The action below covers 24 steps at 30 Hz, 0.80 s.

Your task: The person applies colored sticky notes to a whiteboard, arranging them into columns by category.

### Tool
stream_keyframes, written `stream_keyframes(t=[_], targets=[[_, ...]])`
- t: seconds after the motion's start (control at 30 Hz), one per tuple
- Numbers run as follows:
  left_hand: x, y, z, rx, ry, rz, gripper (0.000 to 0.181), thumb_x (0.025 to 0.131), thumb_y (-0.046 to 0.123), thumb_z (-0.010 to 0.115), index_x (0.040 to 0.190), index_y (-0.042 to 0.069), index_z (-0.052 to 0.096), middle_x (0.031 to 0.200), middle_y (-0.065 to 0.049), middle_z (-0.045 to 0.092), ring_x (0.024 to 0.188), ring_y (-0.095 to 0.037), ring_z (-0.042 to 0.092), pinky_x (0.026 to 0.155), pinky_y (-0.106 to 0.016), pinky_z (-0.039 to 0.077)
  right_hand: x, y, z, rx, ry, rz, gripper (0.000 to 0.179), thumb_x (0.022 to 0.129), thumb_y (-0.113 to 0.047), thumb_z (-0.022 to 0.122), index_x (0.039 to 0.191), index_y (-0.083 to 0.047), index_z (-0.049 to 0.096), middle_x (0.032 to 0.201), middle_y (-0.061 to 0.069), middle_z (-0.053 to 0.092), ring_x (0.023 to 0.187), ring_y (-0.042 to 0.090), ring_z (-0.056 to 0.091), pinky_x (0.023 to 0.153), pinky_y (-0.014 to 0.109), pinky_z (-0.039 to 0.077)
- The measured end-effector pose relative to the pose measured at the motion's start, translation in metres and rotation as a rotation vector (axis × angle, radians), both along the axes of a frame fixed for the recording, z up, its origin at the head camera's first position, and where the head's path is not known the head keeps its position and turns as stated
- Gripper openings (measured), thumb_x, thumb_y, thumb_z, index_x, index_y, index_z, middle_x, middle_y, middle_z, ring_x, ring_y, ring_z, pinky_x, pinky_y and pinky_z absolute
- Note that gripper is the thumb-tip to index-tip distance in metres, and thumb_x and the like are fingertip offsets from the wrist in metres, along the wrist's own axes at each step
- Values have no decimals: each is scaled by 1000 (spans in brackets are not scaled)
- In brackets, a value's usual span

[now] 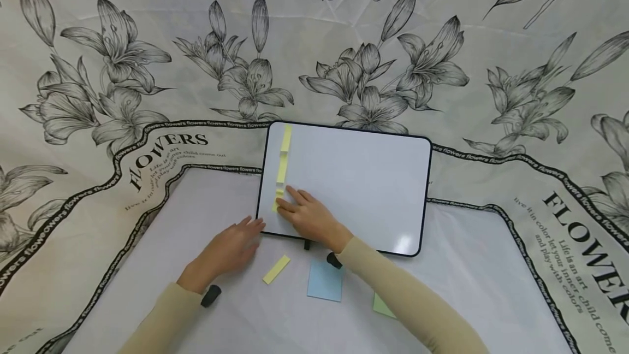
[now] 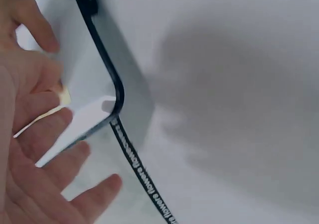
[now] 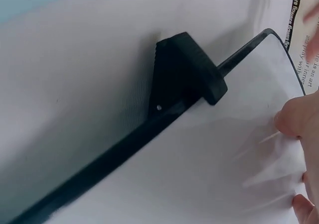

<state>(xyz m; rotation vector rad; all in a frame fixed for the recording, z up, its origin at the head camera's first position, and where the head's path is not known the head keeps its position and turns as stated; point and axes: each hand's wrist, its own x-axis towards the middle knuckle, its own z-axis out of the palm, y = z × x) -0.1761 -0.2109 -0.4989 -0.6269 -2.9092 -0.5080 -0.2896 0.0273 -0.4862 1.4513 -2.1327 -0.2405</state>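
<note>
A whiteboard [image 1: 363,190] with a thin black frame leans at the far side of the table. Down its left side runs a column of yellow sticky strips [image 1: 283,168], the lowest ones bent or overlapping. My right hand [image 1: 314,218] touches the board with its fingers extended, its fingertips at the lowest strips; the right wrist view catches only part of this hand [image 3: 305,117]. Beside the board's lower left corner is my left hand [image 1: 228,247], fingers loosely spread and holding nothing. In the left wrist view the left hand [image 2: 42,129] partly covers the board.
A loose yellow strip [image 1: 276,270] lies on the white tablecloth [image 1: 265,321] before the board. To its right are a blue sticky pad [image 1: 324,284] and a green one [image 1: 383,306], partly behind the right sleeve. A black support foot [image 3: 187,69] grips the board's lower edge.
</note>
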Motion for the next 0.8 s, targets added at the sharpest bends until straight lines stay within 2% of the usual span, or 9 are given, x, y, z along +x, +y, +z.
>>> stream_keyframes(t=[0.17, 0.33, 0.43, 0.6, 0.8], targets=[[-29, -5, 9, -48, 140, -30, 49, 95, 13, 73, 141, 2, 61, 147, -13, 60, 139, -41, 53, 106, -59, 49, -1, 2, 3, 53, 8, -8, 33, 101, -16, 63, 133, -21, 70, 146, -5, 62, 144, 36, 49, 113, 48, 47], [-52, -9, 14, -115, 248, -106, 48, 94, 8, 71, 140, 3, 62, 143, -12, 64, 137, -43, 54, 105, -60, 50, -3, 4, 7, 108, 11, -25, 37, 101, -18, 62, 137, -24, 68, 150, -7, 58, 147, 37, 46, 115, 49, 45], [-63, -9, 18, -172, 271, -137, 46, 94, 5, 69, 139, 5, 63, 142, -9, 65, 139, -42, 53, 107, -61, 48, -2, 5, 9, 127, 2, -32, 39, 101, -19, 63, 139, -24, 66, 152, -7, 56, 148, 37, 44, 115, 50, 44], [-75, -6, 28, -237, 290, -174, 48, 91, -2, 71, 138, 7, 65, 142, -3, 65, 141, -39, 51, 109, -61, 46, -2, 5, 9, 144, -18, -33, 42, 100, -17, 62, 142, -24, 64, 155, -7, 52, 149, 37, 42, 116, 50, 44], [-84, -2, 33, -251, 261, -157, 62, 84, -13, 68, 140, 13, 65, 145, 0, 63, 146, -38, 45, 115, -64, 38, -2, 6, 9, 117, -20, -23, 42, 99, -14, 62, 140, -23, 65, 154, -6, 54, 148, 38, 43, 115, 51, 45]])
